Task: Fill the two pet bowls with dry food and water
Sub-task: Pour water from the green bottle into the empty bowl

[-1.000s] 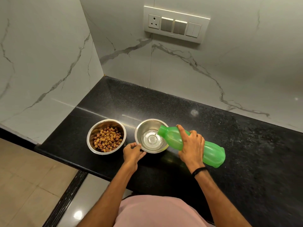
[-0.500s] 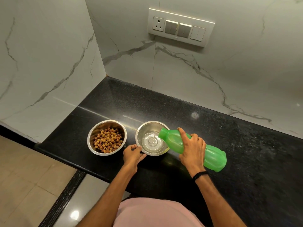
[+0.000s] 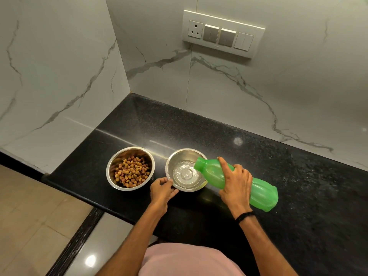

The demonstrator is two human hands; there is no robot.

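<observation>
Right hand [image 3: 236, 185] clenched; left hand [image 3: 162, 191] cupped

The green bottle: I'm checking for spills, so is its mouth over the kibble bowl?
No, the green bottle is tipped with its mouth over the water bowl, beside the kibble bowl.

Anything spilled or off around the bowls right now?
Nothing stands out. Kibble sits inside the left bowl; the green bottle, tipped by the right hand, pours into the right bowl, steadied by the left hand. No puddle or stray kibble shows on the counter.
</observation>
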